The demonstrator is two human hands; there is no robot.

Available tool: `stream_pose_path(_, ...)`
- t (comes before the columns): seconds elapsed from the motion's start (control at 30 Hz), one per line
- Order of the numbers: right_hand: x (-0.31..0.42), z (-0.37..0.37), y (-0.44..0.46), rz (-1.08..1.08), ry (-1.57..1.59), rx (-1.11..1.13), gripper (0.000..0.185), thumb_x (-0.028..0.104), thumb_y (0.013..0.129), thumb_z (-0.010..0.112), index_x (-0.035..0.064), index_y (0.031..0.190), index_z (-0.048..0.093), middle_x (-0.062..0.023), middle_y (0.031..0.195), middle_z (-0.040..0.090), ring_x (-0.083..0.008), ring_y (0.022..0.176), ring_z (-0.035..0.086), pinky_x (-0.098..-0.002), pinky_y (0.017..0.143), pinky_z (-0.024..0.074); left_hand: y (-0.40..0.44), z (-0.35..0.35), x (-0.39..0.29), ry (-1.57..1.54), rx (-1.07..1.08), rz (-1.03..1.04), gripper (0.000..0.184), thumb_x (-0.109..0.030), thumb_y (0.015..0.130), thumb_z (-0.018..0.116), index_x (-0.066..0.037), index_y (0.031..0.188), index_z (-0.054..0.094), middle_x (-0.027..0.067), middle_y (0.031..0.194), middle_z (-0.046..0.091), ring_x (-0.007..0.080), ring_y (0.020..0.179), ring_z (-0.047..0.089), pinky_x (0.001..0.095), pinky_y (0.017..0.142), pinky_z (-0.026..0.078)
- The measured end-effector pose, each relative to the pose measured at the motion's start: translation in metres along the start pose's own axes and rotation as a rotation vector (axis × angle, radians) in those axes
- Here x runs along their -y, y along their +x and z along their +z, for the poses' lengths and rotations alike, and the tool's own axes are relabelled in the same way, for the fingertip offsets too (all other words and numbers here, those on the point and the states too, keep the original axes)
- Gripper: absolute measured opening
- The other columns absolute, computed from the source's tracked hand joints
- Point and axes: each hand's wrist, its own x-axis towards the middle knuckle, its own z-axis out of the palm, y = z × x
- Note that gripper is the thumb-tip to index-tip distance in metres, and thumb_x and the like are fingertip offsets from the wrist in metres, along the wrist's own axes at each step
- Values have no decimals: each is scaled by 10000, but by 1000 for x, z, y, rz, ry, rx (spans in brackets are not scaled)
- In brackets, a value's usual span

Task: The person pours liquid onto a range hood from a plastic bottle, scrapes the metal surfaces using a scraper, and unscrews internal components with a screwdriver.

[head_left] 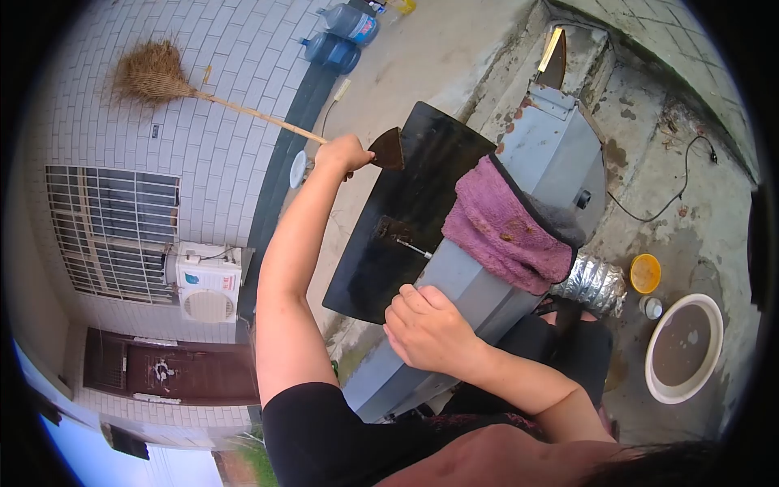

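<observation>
My left hand [345, 154] is closed around a scraper, with its fan-shaped, rusty brown blade [388, 150] sticking out over a black panel [406, 211]. The handle is hidden in my fist. My right hand [430, 329] has curled fingers at the edge of a range hood [462, 280], where the grey metal body meets the black panel. A purple and grey towel [511, 231] is draped over the hood. Near my knees lies a crinkled silver duct [596, 286]. A small metal rod [415, 247] juts from the panel between my hands.
A straw broom [154, 73] leans on the tiled wall, its handle reaching behind my left hand. Blue water jugs [333, 53] lie by the wall. At right are a yellow bowl [645, 273], a basin of murky water [720, 349] and a black cable [686, 174].
</observation>
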Motion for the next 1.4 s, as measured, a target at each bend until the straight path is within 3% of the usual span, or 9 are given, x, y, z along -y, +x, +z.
stream_pose_path(0.17, -2, 0, -1, -11, 20, 8, 176, 214, 690, 587, 47, 733, 555, -70, 770, 529, -212, 867, 518, -293, 731, 388, 14, -7, -22, 58, 30, -12, 424, -398, 768, 553, 15, 680, 598, 106, 579, 595, 204, 493, 587, 331, 490, 467)
stream_pose_path(0.43, -4, 1, 2, -1, 36, -20, 178, 211, 687, 595, 44, 737, 554, -68, 771, 527, -210, 866, 520, -291, 732, 389, 23, 4, -41, 0, -1, 48, 431, -416, 774, 546, -2, 669, 604, 87, 580, 602, 187, 495, 592, 308, 517, 471)
stream_pose_path(0.67, -1, -1, 0, 9, 20, 0, 173, 207, 680, 598, 48, 732, 551, -67, 775, 528, -207, 877, 517, -288, 733, 388, 11, -12, -18, 3, -61, 7, 441, -439, 776, 545, -33, 608, 584, 72, 555, 585, 172, 478, 585, 297, 493, 459)
stream_pose_path(1.13, -3, 3, 1, -26, 1, -6, 167, 209, 704, 542, 42, 692, 545, -79, 730, 500, -227, 857, 493, -288, 725, 366, 45, -31, -64, 253, -111, 88, 347, -369, 738, 584, -32, 803, 639, 65, 709, 639, 178, 565, 616, 291, 590, 490)
stream_pose_path(1.23, -1, 1, -1, -11, 4, 21, 167, 212, 690, 583, 55, 738, 551, -56, 759, 508, -197, 868, 504, -278, 714, 380, 45, 0, -89, 228, -90, 208, 380, -424, 740, 586, -52, 791, 644, 59, 715, 644, 181, 614, 627, 304, 648, 489)
stream_pose_path(1.27, 0, 1, -2, -9, 15, 2, 167, 211, 690, 582, 55, 740, 551, -54, 763, 509, -196, 873, 504, -277, 717, 381, 45, 14, -101, 242, -51, 234, 412, -457, 736, 585, -57, 816, 646, 73, 780, 650, 209, 697, 634, 321, 679, 486)
stream_pose_path(1.33, -1, 1, -1, -4, 8, -20, 165, 210, 691, 582, 57, 746, 552, -51, 773, 515, -193, 881, 505, -277, 723, 382, 39, 39, -114, 257, -195, 354, 446, -484, 734, 580, -54, 833, 645, 94, 856, 643, 240, 799, 621, 335, 708, 479)
stream_pose_path(1.4, -1, 0, -1, 0, -13, -17, 163, 208, 691, 582, 60, 753, 554, -47, 787, 523, -189, 888, 508, -278, 730, 384, 40, 55, -113, 175, -92, 347, 452, -491, 742, 568, -62, 864, 642, 116, 900, 629, 266, 860, 601, 351, 723, 472)
